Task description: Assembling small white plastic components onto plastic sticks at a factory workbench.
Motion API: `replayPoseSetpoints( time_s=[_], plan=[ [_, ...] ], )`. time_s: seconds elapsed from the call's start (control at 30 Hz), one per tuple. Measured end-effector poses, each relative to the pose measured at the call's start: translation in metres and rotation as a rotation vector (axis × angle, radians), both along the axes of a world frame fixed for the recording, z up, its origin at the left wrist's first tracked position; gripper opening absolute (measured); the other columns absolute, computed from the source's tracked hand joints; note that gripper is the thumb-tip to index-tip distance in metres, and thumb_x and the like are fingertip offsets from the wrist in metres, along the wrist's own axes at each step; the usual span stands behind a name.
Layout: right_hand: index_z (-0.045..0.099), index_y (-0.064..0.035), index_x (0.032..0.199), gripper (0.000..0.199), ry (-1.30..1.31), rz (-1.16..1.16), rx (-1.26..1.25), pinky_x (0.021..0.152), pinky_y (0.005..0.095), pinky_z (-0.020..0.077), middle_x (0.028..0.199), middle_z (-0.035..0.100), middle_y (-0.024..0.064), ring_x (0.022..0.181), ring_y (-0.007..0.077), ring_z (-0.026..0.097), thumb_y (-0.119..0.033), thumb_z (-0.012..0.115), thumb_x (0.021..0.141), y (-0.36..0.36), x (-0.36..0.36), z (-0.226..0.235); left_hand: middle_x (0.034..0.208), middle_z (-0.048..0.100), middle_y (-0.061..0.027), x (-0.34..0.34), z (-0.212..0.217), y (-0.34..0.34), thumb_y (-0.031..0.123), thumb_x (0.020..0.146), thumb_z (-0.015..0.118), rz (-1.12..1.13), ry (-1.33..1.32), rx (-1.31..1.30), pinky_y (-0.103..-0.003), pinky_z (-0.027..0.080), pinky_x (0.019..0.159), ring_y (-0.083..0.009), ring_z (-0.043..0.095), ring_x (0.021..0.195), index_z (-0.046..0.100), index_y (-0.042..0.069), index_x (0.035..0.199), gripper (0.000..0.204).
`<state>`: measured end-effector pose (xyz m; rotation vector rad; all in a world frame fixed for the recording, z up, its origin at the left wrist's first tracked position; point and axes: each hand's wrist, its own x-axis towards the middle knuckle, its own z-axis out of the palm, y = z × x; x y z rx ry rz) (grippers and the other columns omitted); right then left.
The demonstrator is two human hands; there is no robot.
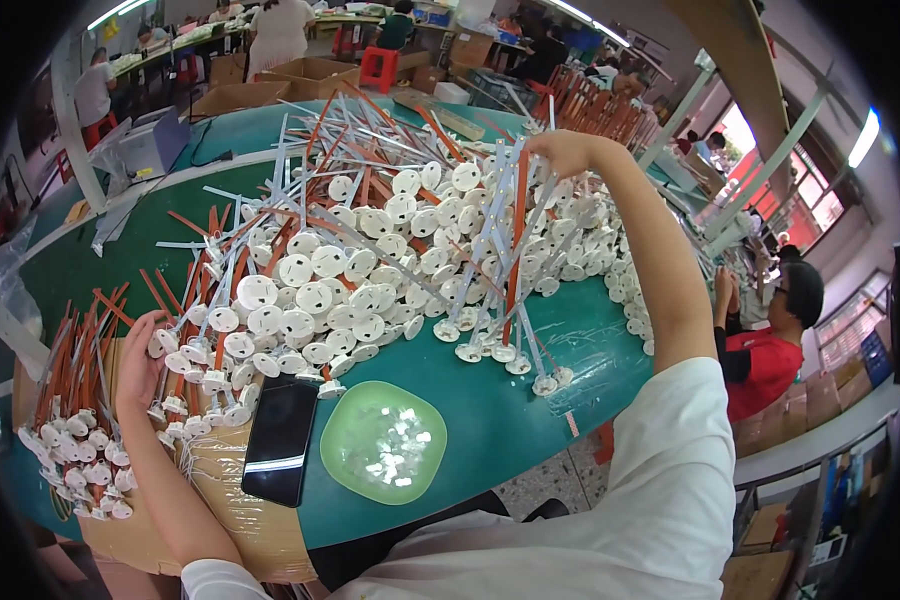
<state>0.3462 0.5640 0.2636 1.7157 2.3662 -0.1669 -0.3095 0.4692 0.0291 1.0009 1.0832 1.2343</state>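
- Our right hand, fingers closed on the upper ends, holds a bundle of strips right of centre; its white discs point near, over the green surface.
- We'd do best pinching snugly and drawing it out slowly, lest neighbours snag.
- Our left hand curls against the left edge of the disc heap; we can't tell whether it grips any.
- Crossing strips hide where bundle and heap part.

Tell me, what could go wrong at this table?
The long orange and silver strips with round white ends in the right hand could snag on the heap of white discs behind. The rounded-square green tray of shiny pieces, near the green table's front edge, might get knocked and spill.
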Motion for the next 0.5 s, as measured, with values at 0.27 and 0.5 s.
replayPoseSetpoints(
  time_s=[0.27, 0.5],
  plan=[
    [0.060, -0.0117, 0.124, 0.052, 0.168, -0.115, 0.050, 0.083, 0.0360, 0.0511, 0.111, 0.067, 0.0106, 0.097, 0.0226, 0.065, -0.013, 0.063, 0.072, 0.015, -0.008, 0.019, 0.106, 0.062, 0.0009, 0.001, 0.000, 0.001, 0.027, 0.098, 0.051, 0.005, -0.013, -0.008, -0.027, 0.051, 0.079, -0.0101, 0.060, 0.096, 0.060, 0.012, 0.112, 0.023],
    [0.071, -0.0072, 0.100, 0.039, -0.070, -0.078, 0.227, 0.076, 0.0344, 0.0521, 0.088, 0.072, 0.0096, 0.086, 0.0233, 0.068, 0.006, 0.050, 0.069, 0.014, -0.026, 0.026, 0.102, 0.058, 0.0044, -0.001, -0.016, 0.005, 0.028, 0.095, 0.054, 0.048, 0.135, -0.004, -0.029, 0.044, 0.081, -0.0074, 0.054, 0.097, 0.061, 0.015, 0.106, 0.018]
  ],
)
